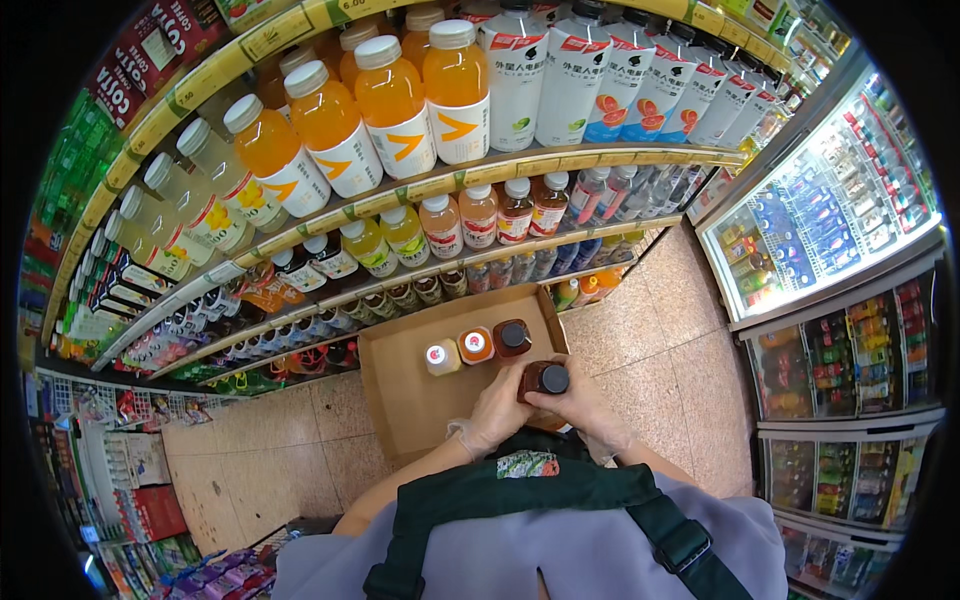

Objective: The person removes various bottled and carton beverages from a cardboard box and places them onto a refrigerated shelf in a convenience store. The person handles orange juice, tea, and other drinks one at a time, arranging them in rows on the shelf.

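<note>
Between my hands is a dark brown drink bottle (531,381) with a black cap, held in front of my apron. My left hand (498,405) grips it from the left side, and my right hand (589,409) wraps it from the right; both wear clear thin gloves. Just beyond them lies a shallow cardboard tray (409,405). Three bottles stand in a row in it: a pale one with a white cap (442,357), an orange one with a white cap (476,345) and a dark one with a black cap (512,337).
A tall drinks shelf (442,184) curves across the front, with large orange bottles (459,90) and white bottles (574,82) on an upper level. Lit glass-door fridges (825,202) line the right. Tiled floor (645,360) shows beside the tray. Purple packets (225,577) lie at lower left.
</note>
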Demonstrator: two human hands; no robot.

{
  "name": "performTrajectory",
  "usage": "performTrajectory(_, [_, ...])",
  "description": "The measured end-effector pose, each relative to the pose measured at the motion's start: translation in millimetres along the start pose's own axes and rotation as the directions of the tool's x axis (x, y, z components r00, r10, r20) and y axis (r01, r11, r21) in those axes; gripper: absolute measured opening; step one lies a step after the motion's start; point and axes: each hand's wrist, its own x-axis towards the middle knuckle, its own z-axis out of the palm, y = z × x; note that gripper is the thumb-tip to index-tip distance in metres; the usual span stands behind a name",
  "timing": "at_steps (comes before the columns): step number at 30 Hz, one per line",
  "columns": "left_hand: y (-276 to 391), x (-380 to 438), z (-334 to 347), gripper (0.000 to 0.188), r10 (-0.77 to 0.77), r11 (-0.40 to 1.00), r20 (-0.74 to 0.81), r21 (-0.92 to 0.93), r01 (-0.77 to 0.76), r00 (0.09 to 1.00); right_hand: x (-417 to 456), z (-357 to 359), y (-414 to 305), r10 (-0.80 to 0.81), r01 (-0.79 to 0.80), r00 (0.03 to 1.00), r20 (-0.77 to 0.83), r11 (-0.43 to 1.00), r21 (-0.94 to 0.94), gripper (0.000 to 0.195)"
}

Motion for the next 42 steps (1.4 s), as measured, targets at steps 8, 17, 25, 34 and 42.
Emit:
performTrajectory(8, [-56.9,-5.5,17.6,0.071,-0.09,0.995,0.038,0.035,0.089,0.995,18.2,37.3,36.8,-0.063,0.064,0.997,0.034,0.998,-0.025,0.079])
performTrajectory(17, [-73.0,-6.8,9.3,0.084,-0.134,0.986,0.108,-0.084,0.144,0.985,31.2,52.9,42.4,-0.062,0.068,0.997,0.054,0.991,-0.112,0.091])
performTrajectory(25, [-112.2,-45.7,-47.8,0.069,-0.273,0.957,0.156,-0.056,0.285,0.949,24.5,-3.3,-21.2,-0.186,0.192,0.981,0.057,0.884,-0.426,0.058])
performTrajectory(34, [-132.8,-58.6,-73.4,0.079,-0.415,0.908,-0.184,-0.03,0.417,0.891,55.5,81.8,-94.3,-0.531,0.577,0.812,0.24,0.672,-0.464,0.04])
performTrajectory(42, [-157.3,-21.0,-55.3,0.072,-0.155,0.977,-0.138,-0.167,0.131,0.978,124.2,150.8,-30.0,-0.553,0.701,0.711,0.434,0.509,-0.5,0.024])
